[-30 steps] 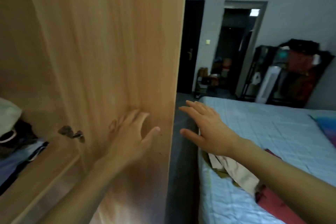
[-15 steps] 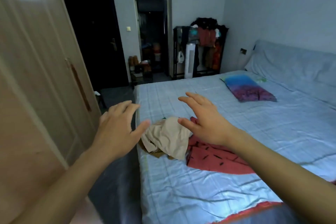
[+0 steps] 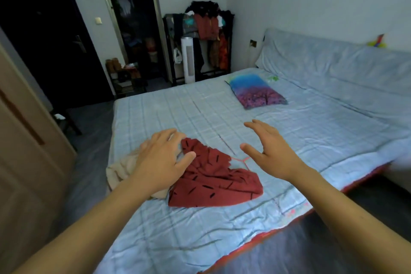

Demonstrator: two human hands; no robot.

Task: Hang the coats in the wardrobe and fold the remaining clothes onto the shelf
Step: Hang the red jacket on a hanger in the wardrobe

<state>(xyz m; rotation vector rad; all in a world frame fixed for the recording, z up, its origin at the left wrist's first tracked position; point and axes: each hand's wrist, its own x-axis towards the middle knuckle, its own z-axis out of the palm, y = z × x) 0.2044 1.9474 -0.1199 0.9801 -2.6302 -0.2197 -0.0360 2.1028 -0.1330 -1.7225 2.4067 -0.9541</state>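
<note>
A crumpled dark red garment with black dashes and thin straps lies on the light blue bed near its front left corner. A beige garment lies bunched beside it at the bed's left edge, partly hidden by my left hand. That hand hovers with spread fingers over both garments and holds nothing. My right hand is open above the sheet, just right of the red garment's straps. The wooden wardrobe door fills the left edge.
A blue and purple pillow lies further back on the bed. A clothes rack with hanging clothes and a white tower fan stand by the far wall. A dark door and an open doorway are at the back left. Dark floor runs between bed and wardrobe.
My view has swung from the wardrobe door to the bed. Both hands have moved from the door's edge down over the two garments.
</note>
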